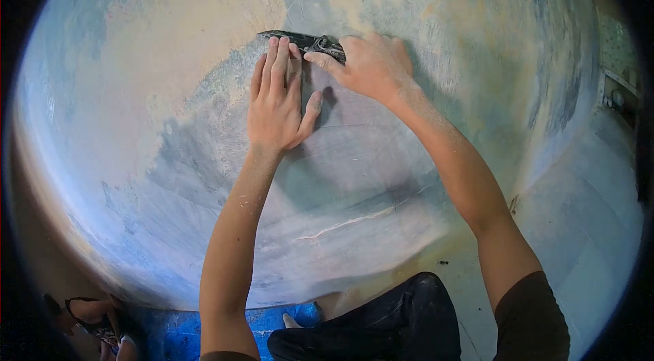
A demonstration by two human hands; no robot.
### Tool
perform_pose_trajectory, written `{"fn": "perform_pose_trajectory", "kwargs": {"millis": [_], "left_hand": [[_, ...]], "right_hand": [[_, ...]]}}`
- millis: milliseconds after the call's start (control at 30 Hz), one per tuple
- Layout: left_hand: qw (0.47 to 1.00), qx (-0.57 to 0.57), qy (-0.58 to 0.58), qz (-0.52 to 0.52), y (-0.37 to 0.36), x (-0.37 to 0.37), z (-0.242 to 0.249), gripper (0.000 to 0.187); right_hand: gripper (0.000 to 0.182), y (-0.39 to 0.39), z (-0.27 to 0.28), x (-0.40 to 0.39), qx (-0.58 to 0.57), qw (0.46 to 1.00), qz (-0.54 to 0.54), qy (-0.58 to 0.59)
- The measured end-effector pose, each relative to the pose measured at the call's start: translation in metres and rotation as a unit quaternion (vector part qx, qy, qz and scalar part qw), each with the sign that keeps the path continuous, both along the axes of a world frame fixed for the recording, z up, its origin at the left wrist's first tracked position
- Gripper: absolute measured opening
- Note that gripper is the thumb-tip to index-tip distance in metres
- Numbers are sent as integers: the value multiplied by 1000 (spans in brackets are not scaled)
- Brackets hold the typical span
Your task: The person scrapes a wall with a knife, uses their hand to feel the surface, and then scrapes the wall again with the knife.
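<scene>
My right hand [375,67] is closed round the handle end of a dark, narrow tool with a pointed far end [293,37] and metal fittings near the grip. Its exact kind is not clear. The tool lies against a large curved surface [354,157] patched in blue, grey and cream. My left hand [276,95] is stretched out flat, its fingertips at the tool's lower edge and its thumb apart. Pale dust coats the fingers and both forearms.
Below, my bent knee in dark trousers [429,306] is beside a blue covering [177,334]. Another person [95,317] is at the lower left. Pale flooring [579,225] runs along the right, and a light-framed object [618,92] stands at the right edge.
</scene>
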State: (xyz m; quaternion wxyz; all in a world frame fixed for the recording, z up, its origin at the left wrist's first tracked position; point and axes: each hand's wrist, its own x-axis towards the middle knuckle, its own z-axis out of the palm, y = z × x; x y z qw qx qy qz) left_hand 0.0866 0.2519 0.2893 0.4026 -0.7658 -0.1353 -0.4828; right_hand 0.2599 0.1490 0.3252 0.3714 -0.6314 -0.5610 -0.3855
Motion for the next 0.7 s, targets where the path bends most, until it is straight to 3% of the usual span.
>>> {"fn": "perform_pose_trajectory", "kwargs": {"millis": [267, 333, 467, 600, 700], "left_hand": [[999, -4, -24, 42, -2, 7, 11, 79], [999, -11, -49, -9, -6, 16, 17, 82], [998, 34, -49, -17, -2, 10, 8, 84], [993, 11, -28, -115, 10, 12, 0, 82], [991, 13, -37, -128, 18, 12, -7, 83]], "right_hand": [[75, 6, 7, -3, 4, 999, 24, 32], [77, 6, 24, -5, -9, 996, 48, 71], [80, 9, 9, 6, 17, 998, 50, 29], [79, 6, -2, 15, 3, 999, 53, 4], [80, 2, 1, 15, -26, 998, 55, -2]]}}
